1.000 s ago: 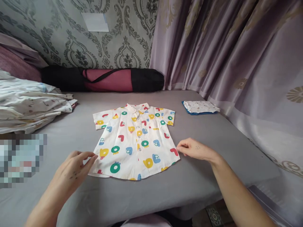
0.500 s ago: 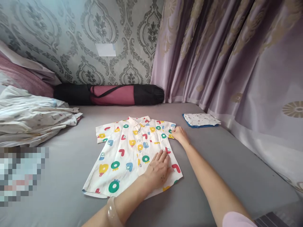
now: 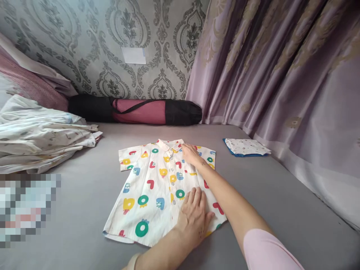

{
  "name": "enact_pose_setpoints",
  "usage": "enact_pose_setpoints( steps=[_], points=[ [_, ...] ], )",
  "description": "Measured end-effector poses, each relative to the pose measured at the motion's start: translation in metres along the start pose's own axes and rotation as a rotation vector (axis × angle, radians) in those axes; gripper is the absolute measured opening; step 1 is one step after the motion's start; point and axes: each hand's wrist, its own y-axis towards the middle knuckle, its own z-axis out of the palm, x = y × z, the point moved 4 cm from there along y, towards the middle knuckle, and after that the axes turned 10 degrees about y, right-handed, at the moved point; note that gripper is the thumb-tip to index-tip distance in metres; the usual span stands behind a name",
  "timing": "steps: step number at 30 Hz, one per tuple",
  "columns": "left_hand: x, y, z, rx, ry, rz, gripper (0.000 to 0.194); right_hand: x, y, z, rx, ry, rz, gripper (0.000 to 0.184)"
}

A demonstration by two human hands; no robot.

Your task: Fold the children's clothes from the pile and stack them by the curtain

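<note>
A white short-sleeved button-up shirt (image 3: 153,174) with a collar and a colourful letter print lies spread face up on the grey bed sheet (image 3: 81,202). My left hand (image 3: 194,213) presses flat on the lower right front of the shirt, fingers stretched out and thumb apart. Over the upper right front, beside the collar, my right hand (image 3: 192,154) rests with fingers extended toward the collar, touching the cloth. My right forearm crosses above the shirt's right side and hides part of it.
Folded cloths, white printed over blue (image 3: 246,147), lie at the right near the purple curtain (image 3: 225,86). Rumpled pale fabric (image 3: 42,131) is heaped at the left. A black and pink long bag (image 3: 137,111) lies against the patterned wall.
My right hand has left the right sleeve's edge and moved left to beside the collar. The left hand stays on the lower front, its thumb now spread. The view has shifted slightly.
</note>
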Motion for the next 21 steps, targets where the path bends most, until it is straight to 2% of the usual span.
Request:
enact_pose_setpoints(
  steps=[4, 7, 10, 16, 21],
  points=[
    [0.002, -0.004, 0.001, 0.041, -0.026, 0.01, 0.067, 0.01, 0.026, 0.02, 0.02, -0.004, 0.07, 0.049],
    [0.002, -0.003, -0.002, 0.062, -0.035, 0.03, 0.069, 0.009, 0.037, 0.036, 0.041, 0.014, 0.158, 0.067],
    [0.0, -0.003, -0.007, 0.082, -0.026, 0.079, 0.067, 0.005, 0.044, 0.045, 0.038, 0.025, 0.21, 0.071],
    [-0.005, -0.007, -0.01, 0.095, -0.064, 0.156, 0.071, 0.004, 0.049, 0.038, 0.114, 0.066, 0.233, 0.075],
    [-0.005, -0.006, -0.008, 0.081, -0.046, 0.17, 0.07, 0.015, 0.048, 0.036, 0.036, 0.04, 0.158, 0.074]
  ],
)
